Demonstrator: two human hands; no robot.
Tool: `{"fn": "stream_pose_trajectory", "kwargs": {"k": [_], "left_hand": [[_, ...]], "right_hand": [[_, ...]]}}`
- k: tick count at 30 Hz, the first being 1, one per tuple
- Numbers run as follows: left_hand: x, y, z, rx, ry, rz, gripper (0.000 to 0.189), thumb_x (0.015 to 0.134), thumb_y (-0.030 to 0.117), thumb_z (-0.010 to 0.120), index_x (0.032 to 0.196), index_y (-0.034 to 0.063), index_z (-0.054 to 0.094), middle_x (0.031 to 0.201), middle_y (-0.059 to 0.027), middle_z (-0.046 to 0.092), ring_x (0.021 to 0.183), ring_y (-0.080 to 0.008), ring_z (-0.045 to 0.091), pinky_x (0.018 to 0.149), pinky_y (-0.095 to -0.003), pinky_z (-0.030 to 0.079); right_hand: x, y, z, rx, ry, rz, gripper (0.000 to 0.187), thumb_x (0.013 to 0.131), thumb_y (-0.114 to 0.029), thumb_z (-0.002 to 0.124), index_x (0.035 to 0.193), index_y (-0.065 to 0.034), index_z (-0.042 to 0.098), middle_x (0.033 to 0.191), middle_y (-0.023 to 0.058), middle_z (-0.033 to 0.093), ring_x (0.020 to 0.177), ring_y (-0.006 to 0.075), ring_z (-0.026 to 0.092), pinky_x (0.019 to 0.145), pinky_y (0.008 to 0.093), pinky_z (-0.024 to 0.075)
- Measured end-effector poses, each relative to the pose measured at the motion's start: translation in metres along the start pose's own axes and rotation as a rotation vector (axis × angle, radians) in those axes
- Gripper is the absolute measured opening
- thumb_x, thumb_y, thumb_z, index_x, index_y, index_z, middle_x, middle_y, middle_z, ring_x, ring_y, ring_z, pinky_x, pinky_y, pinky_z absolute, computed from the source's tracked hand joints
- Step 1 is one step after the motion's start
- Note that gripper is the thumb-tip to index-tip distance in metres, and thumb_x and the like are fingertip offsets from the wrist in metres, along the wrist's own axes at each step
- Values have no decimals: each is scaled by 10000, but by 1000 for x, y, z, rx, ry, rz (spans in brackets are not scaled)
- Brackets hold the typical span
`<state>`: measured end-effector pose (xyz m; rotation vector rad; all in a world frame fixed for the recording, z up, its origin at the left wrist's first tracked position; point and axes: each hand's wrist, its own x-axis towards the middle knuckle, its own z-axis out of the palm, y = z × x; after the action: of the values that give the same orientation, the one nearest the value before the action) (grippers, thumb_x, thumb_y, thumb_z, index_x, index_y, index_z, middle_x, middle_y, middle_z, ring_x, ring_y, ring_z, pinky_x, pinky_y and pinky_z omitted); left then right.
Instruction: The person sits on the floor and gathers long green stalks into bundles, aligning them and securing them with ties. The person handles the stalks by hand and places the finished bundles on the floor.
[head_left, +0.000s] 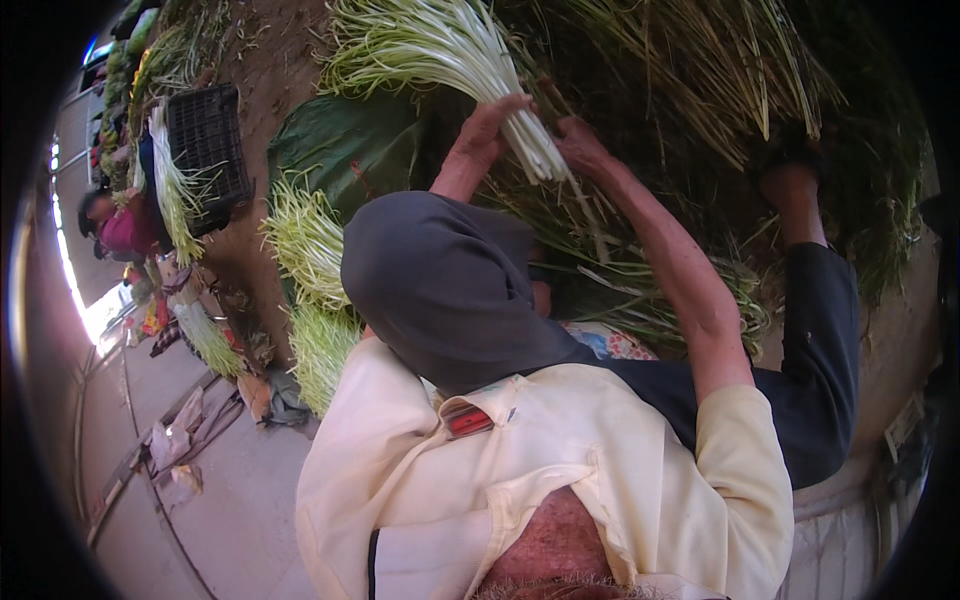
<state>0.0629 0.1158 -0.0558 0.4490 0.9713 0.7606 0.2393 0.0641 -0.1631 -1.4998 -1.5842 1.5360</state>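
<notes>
My left hand (486, 129) is closed around a thick bunch of long greens (457, 52) with white stems and pale yellow-green leaves. The bunch is tilted, its leaves fanning to the upper left and its stem ends towards me. Beside the stems is my right hand (583, 146), fingers curled near the lower part of the bunch; whether they pinch a stalk is unclear. A thin loose stalk (592, 221) hangs below the stem ends. By my left knee, two more bunches of pale greens (307, 244) lie on a dark green plastic sheet (330, 135).
A heap of long, partly dry stalks (697, 67) covers the ground ahead and right. Trimmed leaves (637, 292) lie between my legs. At the left are a black plastic crate (206, 142), more bunches (176, 180) and another person (127, 225).
</notes>
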Motion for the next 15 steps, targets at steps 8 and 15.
{"fn": "stream_pose_trajectory", "kwargs": {"k": [8, 15], "left_hand": [[18, 24, 10, -8, 95, 82, 365, 830, 72, 774, 1145, 53, 592, 924, -81, 667, 840, -226, 688, 767, -400, 600], [22, 66, 13, 22, 102, 129, 358, 820, 84, 783, 1117, 8, 600, 894, -114, 670, 818, -243, 694, 772, -418, 603]], "right_hand": [[4, 15, 32, 898, 311, 28, 392, 1008, -356, 569, 1012, 24, 666, 711, 104, 624, 647, 158, 535, 638, 381, 457], [-33, -18, 2, 360, 355, -124, 457, 1005, -399, 572, 837, 24, 625, 599, 84, 509, 594, 148, 417, 564, 418, 376]]}}
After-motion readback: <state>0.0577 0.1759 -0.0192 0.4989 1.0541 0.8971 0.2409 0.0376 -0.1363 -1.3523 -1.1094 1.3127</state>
